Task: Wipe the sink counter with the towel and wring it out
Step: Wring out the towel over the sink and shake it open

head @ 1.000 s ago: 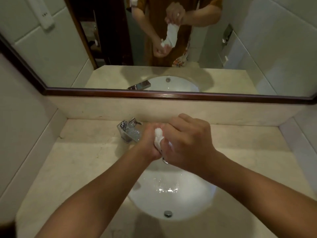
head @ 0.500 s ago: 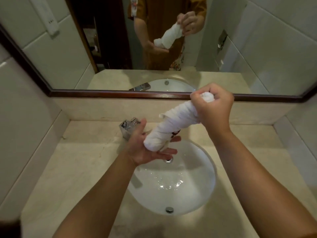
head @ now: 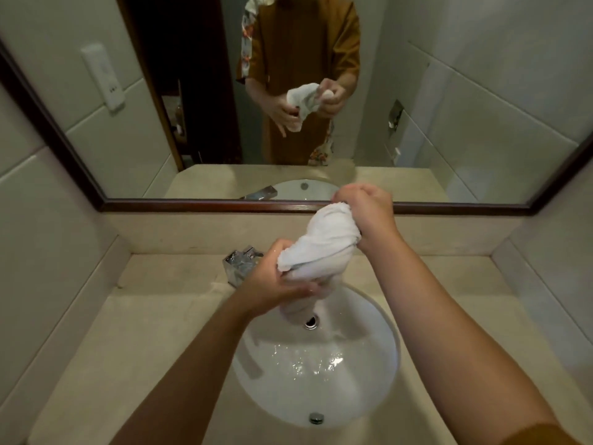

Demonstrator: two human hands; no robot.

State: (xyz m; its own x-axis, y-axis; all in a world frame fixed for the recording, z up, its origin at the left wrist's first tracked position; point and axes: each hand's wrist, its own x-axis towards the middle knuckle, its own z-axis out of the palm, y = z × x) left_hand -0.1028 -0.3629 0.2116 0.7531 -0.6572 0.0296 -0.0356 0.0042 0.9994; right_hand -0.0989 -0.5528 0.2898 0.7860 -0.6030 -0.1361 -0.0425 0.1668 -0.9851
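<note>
Since half a second back, your left hand (head: 276,277) has closed round the lower end of the white towel (head: 321,248), where before it lay open beneath it. Your right hand (head: 369,210) grips the upper end, fist tight, up by the mirror's (head: 449,91) wooden frame. You've got the towel twisted between both hands, slanting above the back of the white sink basin (head: 378,374), its tail hanging near the overflow hole (head: 310,322). Water glistens in the bowl, chrome faucet (head: 239,263) just behind your left hand.
</note>
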